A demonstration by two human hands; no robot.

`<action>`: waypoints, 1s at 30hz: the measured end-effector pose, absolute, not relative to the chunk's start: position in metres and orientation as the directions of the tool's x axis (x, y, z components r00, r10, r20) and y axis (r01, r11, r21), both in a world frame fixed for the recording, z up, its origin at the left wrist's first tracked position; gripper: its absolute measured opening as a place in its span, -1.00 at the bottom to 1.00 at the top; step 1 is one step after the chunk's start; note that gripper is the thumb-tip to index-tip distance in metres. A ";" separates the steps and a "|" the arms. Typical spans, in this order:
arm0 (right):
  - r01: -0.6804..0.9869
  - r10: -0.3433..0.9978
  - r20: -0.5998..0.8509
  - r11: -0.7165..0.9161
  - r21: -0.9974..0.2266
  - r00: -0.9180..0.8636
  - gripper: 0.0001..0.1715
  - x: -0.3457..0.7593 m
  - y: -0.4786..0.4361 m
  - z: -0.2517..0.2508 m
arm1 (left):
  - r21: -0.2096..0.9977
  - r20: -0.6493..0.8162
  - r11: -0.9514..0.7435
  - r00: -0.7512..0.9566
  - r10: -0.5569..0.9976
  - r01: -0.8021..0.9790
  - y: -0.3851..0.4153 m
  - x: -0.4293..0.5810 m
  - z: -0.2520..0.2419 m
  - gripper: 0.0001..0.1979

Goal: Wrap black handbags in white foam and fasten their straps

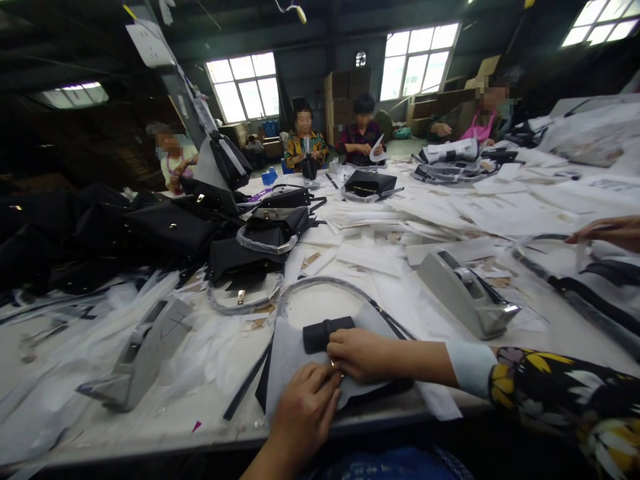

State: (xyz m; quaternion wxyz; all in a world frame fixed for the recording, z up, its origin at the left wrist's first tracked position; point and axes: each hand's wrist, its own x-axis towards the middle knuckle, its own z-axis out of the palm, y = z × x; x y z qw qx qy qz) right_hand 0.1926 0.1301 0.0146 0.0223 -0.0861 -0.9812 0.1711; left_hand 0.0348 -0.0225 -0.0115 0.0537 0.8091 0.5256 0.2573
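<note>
A white foam sheet (295,353) lies at the table's near edge over a black bag part. On it rests a small black roll (325,333) of strap. My right hand (363,353), in a floral sleeve with a white cuff, presses down beside the roll with fingers curled. My left hand (305,410) comes up from below, its fingers pinched against the right fingertips on the sheet. A wrapped strap (320,285) loops behind the sheet.
Two grey tape dispensers stand on the table, one at the left (143,353) and one at the right (465,293). Black handbags (265,240) pile at left and centre among white paper. Another person's hand (607,232) reaches in at right. Several people sit at the far end.
</note>
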 end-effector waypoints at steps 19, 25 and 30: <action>0.772 0.783 0.197 0.619 -0.147 -0.590 -0.51 0.228 0.278 0.054 | 0.391 0.366 -0.412 0.271 0.890 0.823 -0.022 0.036 -0.006 -0.69; 0.262 0.319 0.464 0.947 -0.184 -0.826 -0.41 0.216 0.150 0.065 | 0.355 0.366 -0.394 0.261 0.893 0.848 -0.025 0.037 -0.015 -0.69; 0.236 0.270 0.252 0.959 -0.155 -0.929 -0.40 0.224 0.081 0.021 | 0.316 0.348 -0.301 0.186 0.919 0.900 -0.032 0.039 -0.021 -0.76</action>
